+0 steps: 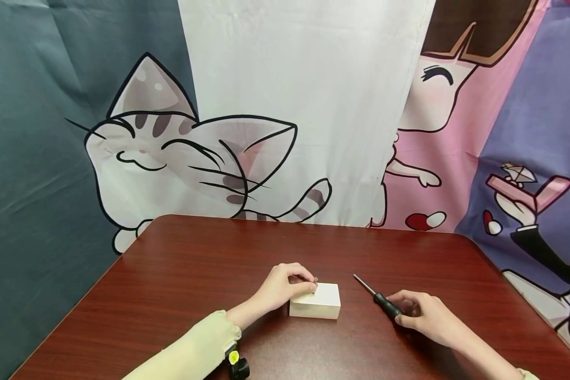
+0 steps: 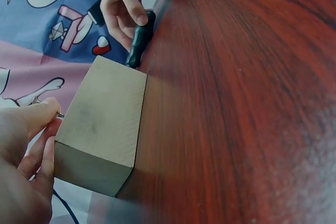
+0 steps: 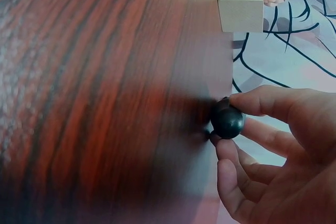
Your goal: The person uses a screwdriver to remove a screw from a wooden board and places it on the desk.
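Note:
A pale wooden block (image 1: 315, 303) lies on the table near its middle. At the block's top face, my left hand (image 1: 285, 287) pinches a small metal screw (image 2: 61, 115) between thumb and forefinger. Its tip is at or near the wood; whether it has entered cannot be told. To the right of the block, my right hand (image 1: 423, 314) holds a screwdriver by its black handle (image 1: 386, 306), thumb on one side and fingers on the other. The metal shaft (image 1: 363, 284) points away and to the left, low over the table. In the right wrist view the rounded handle end (image 3: 229, 123) faces the camera.
The reddish-brown wooden table (image 1: 209, 253) reaches back to a cloth backdrop (image 1: 309, 79) with cartoon figures. A black wrist camera (image 1: 237, 364) is strapped at the left sleeve (image 1: 190, 345).

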`<state>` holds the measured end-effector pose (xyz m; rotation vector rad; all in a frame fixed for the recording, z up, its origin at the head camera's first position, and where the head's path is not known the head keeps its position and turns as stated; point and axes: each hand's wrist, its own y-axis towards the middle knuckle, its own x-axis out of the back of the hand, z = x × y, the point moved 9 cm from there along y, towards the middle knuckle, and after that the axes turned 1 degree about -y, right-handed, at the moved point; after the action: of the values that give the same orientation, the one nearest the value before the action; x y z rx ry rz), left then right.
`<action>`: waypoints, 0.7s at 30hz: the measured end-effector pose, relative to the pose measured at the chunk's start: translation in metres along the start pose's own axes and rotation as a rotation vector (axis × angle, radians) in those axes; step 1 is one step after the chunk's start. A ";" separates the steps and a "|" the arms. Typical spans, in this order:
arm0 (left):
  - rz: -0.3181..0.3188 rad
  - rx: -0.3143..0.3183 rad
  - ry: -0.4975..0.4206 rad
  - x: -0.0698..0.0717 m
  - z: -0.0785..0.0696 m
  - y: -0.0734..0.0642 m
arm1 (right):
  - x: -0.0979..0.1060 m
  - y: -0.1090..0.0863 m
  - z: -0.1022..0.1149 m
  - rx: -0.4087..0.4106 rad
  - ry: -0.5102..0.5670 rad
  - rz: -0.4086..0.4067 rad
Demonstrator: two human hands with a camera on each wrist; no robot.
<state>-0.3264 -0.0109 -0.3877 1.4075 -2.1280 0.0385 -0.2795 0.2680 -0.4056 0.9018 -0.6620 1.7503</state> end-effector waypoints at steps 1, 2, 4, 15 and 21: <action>0.004 0.000 -0.006 0.000 0.000 0.000 | 0.000 0.000 0.000 0.001 0.001 -0.001; 0.011 0.000 -0.012 0.000 0.000 0.000 | 0.000 0.000 0.000 0.001 0.002 -0.002; 0.030 -0.001 -0.028 0.001 0.000 0.001 | 0.000 0.000 0.001 0.003 0.000 -0.005; 0.056 -0.038 -0.132 0.021 0.002 -0.006 | 0.001 -0.002 0.006 0.005 -0.027 -0.033; 0.035 0.031 -0.210 0.046 0.020 -0.017 | 0.000 -0.003 0.005 -0.013 -0.016 -0.018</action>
<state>-0.3333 -0.0636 -0.3873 1.4470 -2.3319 -0.0653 -0.2753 0.2652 -0.4024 0.9114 -0.6735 1.7225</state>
